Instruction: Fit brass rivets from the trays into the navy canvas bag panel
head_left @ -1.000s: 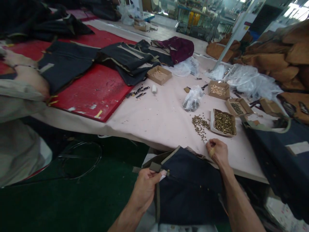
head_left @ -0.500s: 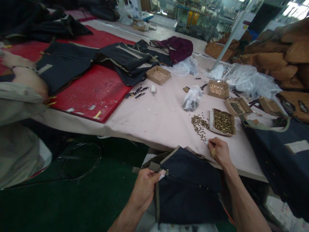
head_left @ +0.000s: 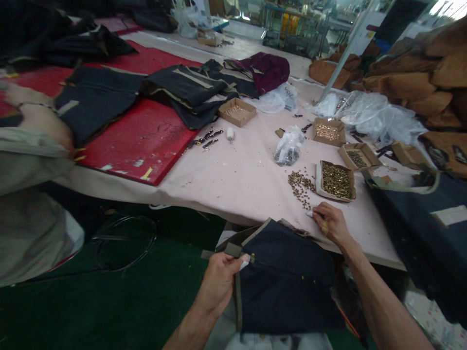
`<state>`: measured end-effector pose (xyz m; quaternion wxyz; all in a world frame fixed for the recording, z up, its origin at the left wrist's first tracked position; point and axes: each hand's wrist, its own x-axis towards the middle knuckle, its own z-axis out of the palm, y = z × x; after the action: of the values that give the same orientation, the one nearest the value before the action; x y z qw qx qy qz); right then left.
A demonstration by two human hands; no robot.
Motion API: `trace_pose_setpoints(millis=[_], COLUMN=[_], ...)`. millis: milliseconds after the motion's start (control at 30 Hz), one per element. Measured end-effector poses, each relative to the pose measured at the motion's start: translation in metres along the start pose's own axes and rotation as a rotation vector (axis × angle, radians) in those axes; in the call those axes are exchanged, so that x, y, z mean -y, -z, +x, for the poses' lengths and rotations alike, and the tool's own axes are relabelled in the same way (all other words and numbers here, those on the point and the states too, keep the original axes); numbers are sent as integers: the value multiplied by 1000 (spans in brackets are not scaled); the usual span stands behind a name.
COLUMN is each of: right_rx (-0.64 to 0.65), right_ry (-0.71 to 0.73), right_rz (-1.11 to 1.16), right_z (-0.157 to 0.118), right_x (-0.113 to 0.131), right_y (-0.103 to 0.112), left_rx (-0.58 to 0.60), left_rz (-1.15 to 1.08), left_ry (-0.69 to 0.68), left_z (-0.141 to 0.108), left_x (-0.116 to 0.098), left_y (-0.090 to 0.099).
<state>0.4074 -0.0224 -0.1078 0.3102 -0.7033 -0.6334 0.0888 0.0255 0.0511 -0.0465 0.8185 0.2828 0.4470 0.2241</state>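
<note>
My left hand (head_left: 221, 277) is closed on the edge of a dark navy fabric panel (head_left: 280, 301), thumb on top by an olive strap tab (head_left: 232, 250). White wrapping shows at the thumb tip, beside a small brass fitting (head_left: 253, 256). The panel has olive edging and lies over my lap, against the table edge. Over the front of the table, my right hand (head_left: 331, 222) is pinched shut. Something white shows at its fingertips; I cannot tell whether it is tape or a held piece. Loose brass rivets (head_left: 302, 187) lie just beyond it.
A carton of brass rivets (head_left: 334, 181) stands behind my right hand, with more small cartons (head_left: 329, 132) and a plastic bag (head_left: 290, 146) beyond. Another dark panel (head_left: 419, 218) hangs at right. Left are a red board (head_left: 134, 146) and a co-worker's arm (head_left: 44, 114).
My right hand has shifted slightly up and left, staying pinched near the loose rivets. My left hand keeps its hold on the panel. The view has moved slightly.
</note>
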Motion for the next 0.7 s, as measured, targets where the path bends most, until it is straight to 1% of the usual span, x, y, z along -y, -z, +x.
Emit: trace_pose_setpoints(millis=[167,300,467,600,700], right_rx=[40,90,174,152,118], right_ry=[16,33,48,24,5], right_rz=[4,-5,-95,-243,-298], right_z=[1,2,8,12,5], right_x=[3,5,8,11,24], right_y=[-2,4,10,4,3], left_rx=[-13,-22,-19,-16,-49], left_rz=[5,-2,0,34,14], left_ry=[-3,10,31,43,33], left_z=[-1,-2,-6,-8,-11], left_x=[1,2,-3,-4,-1], left_y=[0,0,-4,-3,-3])
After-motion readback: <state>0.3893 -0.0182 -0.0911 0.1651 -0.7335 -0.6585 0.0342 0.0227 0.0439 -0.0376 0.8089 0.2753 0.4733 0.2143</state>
